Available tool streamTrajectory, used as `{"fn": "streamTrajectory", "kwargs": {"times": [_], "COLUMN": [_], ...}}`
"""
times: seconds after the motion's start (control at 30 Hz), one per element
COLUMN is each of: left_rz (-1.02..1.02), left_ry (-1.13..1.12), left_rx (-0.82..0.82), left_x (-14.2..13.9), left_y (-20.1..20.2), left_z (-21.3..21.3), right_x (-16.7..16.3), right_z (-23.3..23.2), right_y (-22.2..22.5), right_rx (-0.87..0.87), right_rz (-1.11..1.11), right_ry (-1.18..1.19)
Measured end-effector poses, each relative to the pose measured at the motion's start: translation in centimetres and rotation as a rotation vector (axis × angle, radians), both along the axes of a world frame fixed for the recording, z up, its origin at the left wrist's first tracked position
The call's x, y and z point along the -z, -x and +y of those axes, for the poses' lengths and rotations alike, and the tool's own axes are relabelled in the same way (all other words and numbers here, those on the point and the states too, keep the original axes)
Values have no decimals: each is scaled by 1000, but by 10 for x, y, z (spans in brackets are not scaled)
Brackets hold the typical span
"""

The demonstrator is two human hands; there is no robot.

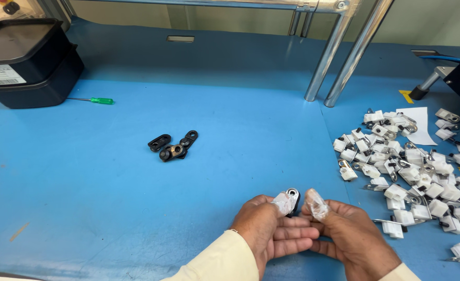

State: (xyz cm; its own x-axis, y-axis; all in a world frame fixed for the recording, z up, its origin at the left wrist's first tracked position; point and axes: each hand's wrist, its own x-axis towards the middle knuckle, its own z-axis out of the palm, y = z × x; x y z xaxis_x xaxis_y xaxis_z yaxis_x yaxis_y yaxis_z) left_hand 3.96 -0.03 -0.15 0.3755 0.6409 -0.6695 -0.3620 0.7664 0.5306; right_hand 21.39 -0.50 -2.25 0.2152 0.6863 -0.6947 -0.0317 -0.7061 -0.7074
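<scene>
Both hands sit at lower centre of the frame, cream sleeves showing: left hand [271, 229] and right hand [352, 237], thumbs wrapped in clear tape or finger cots. Left thumb and fingers pinch a small black bracket with metal eyelet [293, 199], held just above the blue table [110, 198]; right fingers are curled, thumb tip pressed close beside the part, holding nothing I can make out. Judgement: keep the pinch on the bracket edges so the eyelet stays visible, and steady it with the right thumb. Three loose black brackets [173, 145] lie mid-frame, well apart from the hands. Pile of white-and-metal clips [412, 171] at right, near the right hand. Green screwdriver [98, 100] and black bin [27, 62] upper left.
</scene>
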Motion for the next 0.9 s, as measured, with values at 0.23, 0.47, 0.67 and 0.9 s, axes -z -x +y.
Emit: {"fn": "streamTrajectory", "kwargs": {"times": [0.23,0.47,0.67,0.9], "left_rz": [26,94,167,245], "left_ry": [-60,-92,-120,-89], "left_rx": [101,127,87,-21], "left_x": [-3,-1,3,1], "left_y": [-4,-6,-11,-10], "left_z": [0,-1,-3,-7], "right_x": [7,17,25,7], "right_z": [7,5,-1,-10], "right_y": [-4,-9,-3,16], "right_rx": [78,132,92,80], "right_rz": [161,206,202,23], "right_ry": [56,71,-78,-69]}}
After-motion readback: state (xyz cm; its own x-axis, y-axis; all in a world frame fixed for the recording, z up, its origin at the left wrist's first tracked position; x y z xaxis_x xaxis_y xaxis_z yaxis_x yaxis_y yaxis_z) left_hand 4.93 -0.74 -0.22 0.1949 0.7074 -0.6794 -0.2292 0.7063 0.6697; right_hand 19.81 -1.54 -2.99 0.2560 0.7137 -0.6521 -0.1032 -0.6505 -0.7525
